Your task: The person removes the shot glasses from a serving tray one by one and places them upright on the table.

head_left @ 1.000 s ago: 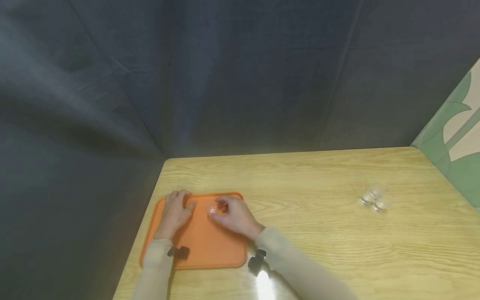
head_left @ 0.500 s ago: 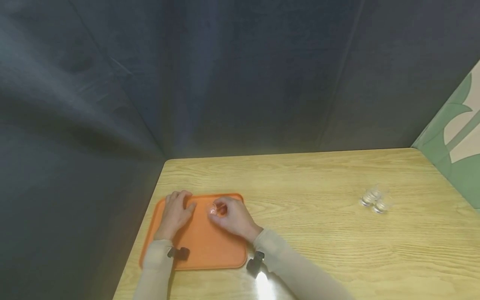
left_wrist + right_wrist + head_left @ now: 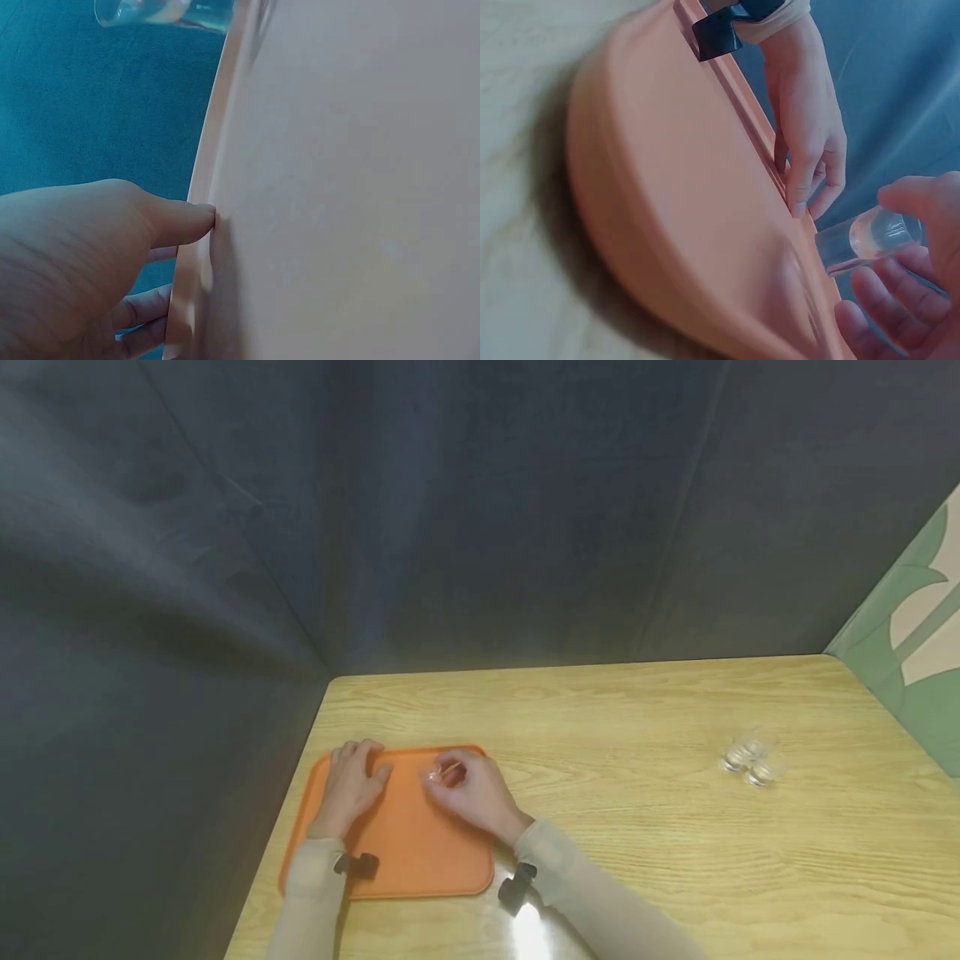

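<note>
My left hand (image 3: 349, 791) grips the rim of an orange tray (image 3: 416, 852) on its far left side. In the left wrist view its thumb (image 3: 184, 221) lies on the inner side of the rim, with other fingers outside it. My right hand (image 3: 477, 795) holds a small clear glass (image 3: 870, 236) between thumb and fingers over the back part of the tray. The glass's base end points toward the tray surface in the right wrist view, and part of its mouth is hidden by the fingers. The same glass shows at the top of the left wrist view.
Several small clear glasses (image 3: 750, 758) stand close together on the wooden table (image 3: 615, 777), well to the right of the tray. Dark curtains (image 3: 487, 527) hang behind and to the left of the table. A green patterned cloth (image 3: 918, 652) is at the far right.
The right hand has shifted slightly back and to the right with the glass over the last half second. My left hand stays on the tray rim, and the other glasses stand as before.
</note>
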Available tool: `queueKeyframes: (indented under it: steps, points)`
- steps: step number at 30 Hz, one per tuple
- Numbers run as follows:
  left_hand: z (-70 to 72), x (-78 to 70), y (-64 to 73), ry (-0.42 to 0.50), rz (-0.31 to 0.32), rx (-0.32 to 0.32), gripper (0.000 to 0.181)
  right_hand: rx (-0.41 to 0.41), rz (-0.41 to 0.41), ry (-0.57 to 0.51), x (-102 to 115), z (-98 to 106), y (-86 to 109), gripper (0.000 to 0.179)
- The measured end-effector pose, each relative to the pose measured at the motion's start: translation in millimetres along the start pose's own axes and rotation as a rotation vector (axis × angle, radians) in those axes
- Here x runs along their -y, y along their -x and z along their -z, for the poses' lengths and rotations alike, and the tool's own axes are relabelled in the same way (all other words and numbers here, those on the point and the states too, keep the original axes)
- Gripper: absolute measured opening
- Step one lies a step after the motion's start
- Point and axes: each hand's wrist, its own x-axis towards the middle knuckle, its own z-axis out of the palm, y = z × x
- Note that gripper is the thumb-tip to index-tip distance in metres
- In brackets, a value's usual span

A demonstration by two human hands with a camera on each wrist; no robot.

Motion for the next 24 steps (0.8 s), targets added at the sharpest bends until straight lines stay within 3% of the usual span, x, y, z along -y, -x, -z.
queueKeyframes:
  steps: [7,24]
  points:
    - [1.7,-0.1,-0.9,0.003,-0.015,0.007,0.039,-0.061,-0.023,-0.055,-2,13,4.3,0.035]
    - [2.5,-0.3,1.1,0.011,-0.008,0.015,0.04,-0.271,-0.105,-0.136,-18,60,16.9,0.032]
